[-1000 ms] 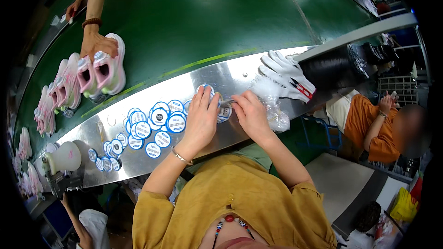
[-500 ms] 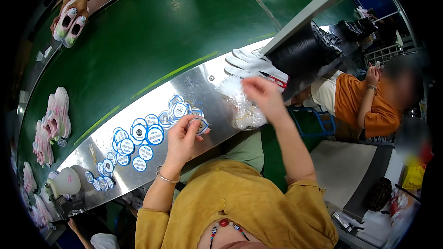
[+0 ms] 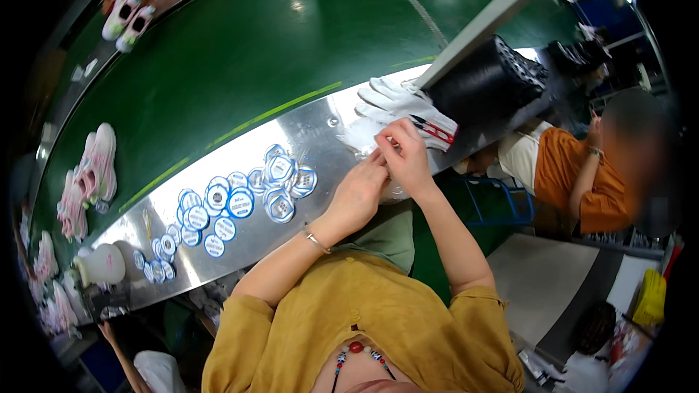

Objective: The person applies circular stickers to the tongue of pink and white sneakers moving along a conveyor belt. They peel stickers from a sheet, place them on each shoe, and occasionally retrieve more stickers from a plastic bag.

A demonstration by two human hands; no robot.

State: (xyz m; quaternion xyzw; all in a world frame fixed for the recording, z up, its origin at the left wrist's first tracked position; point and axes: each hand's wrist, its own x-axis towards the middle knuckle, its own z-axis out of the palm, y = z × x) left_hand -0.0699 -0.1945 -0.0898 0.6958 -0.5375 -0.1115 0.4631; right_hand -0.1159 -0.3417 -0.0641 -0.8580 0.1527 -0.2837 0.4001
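My left hand [image 3: 358,193] and my right hand [image 3: 408,158] meet at the front of the metal ledge, over a bundle of clear plastic with white strands [image 3: 362,136]. The right hand's fingers are pinched at the left fingertips; whatever is between them is too small to make out. The left fingers are drawn together, partly hidden by the right hand. Left of my hands lie several round white tags with blue rims [image 3: 241,202], overlapping in a spread. One of these tags [image 3: 279,204] is nearest my left hand.
Beyond my right hand lie a white glove [image 3: 397,99] and red-handled thread snips [image 3: 434,129]. A black roll [image 3: 477,78] stands by a grey post. Pink shoes [image 3: 97,164] sit along the green belt [image 3: 240,51]. A white cone [image 3: 102,266] is at left; other people work nearby.
My left hand has left a round tag on the ledge and moved right to the plastic bundle. My right hand has come down to meet it. The view has shifted slightly.
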